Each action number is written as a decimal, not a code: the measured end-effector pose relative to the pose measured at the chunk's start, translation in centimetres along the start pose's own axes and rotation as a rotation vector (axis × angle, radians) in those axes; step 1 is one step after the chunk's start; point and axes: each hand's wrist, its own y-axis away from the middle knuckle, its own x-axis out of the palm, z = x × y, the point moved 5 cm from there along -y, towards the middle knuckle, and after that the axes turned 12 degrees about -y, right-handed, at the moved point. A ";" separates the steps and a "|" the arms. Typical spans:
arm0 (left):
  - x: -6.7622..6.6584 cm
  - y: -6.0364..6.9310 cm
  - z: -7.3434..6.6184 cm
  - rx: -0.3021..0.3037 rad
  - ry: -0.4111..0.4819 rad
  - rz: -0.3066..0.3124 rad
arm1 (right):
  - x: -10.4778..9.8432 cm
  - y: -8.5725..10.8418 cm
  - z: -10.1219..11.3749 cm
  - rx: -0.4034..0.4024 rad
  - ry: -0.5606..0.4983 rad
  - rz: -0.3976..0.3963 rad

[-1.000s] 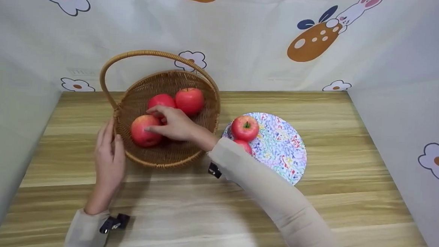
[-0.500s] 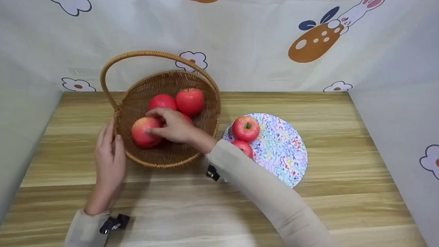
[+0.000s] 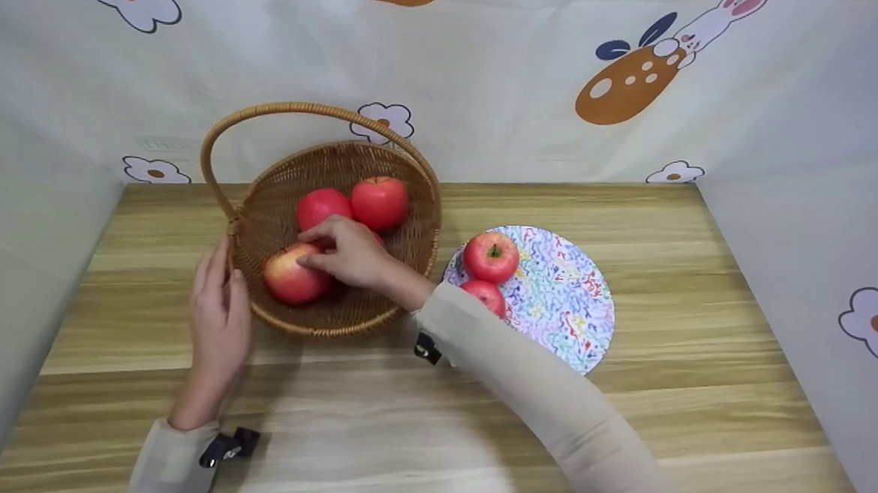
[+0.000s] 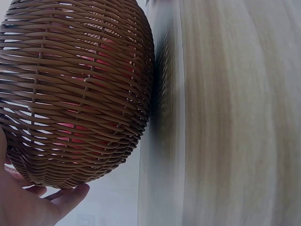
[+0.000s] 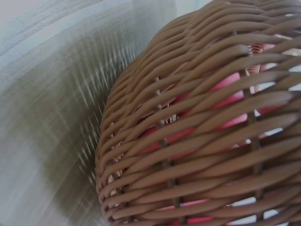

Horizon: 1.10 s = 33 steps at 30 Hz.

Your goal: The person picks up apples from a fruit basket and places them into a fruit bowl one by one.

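Note:
A wicker basket (image 3: pixel 329 331) stands at the left with several red apples inside. The left hand (image 3: pixel 218 325) rests along its left side, fingers fairly straight; in the left wrist view that hand (image 4: pixel 28 202) touches the woven wall (image 4: pixel 80 94). Inside the basket, the right hand (image 3: pixel 352 253) has its thumb and bent fingers on the upper right of a red-yellow apple (image 3: pixel 291 276). Part of another apple is hidden behind this hand. Only the wicker wall (image 5: pixel 207 141), with red showing through its gaps, appears in the right wrist view; the right hand is hidden there.
Right of the basket lies a round patterned plate (image 3: pixel 556 298) with two apples, (image 3: pixel 491 257) upper and lower, near its left edge; the right sleeve (image 3: pixel 522 371) crosses its lower part. The basket's handle (image 3: pixel 303 108) arches up behind. A patterned cloth wall borders the wooden table.
The apple under the right hand has turned, showing more yellow, and has shifted slightly toward the basket's front. The right hand has moved slightly right; the left hand stays in place.

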 end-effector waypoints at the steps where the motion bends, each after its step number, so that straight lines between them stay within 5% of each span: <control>1: 0.0 0.0 0.0 0.001 0.000 0.001 | 0.0 0.0 0.0 -0.006 0.002 0.002; 16: -0.2 0.0 -0.3 0.010 -0.007 0.000 | 0.6 0.3 0.0 -0.031 0.100 0.033; 33: -0.1 0.0 -0.2 0.007 -0.020 -0.005 | 1.2 0.3 -0.3 -0.034 0.071 0.092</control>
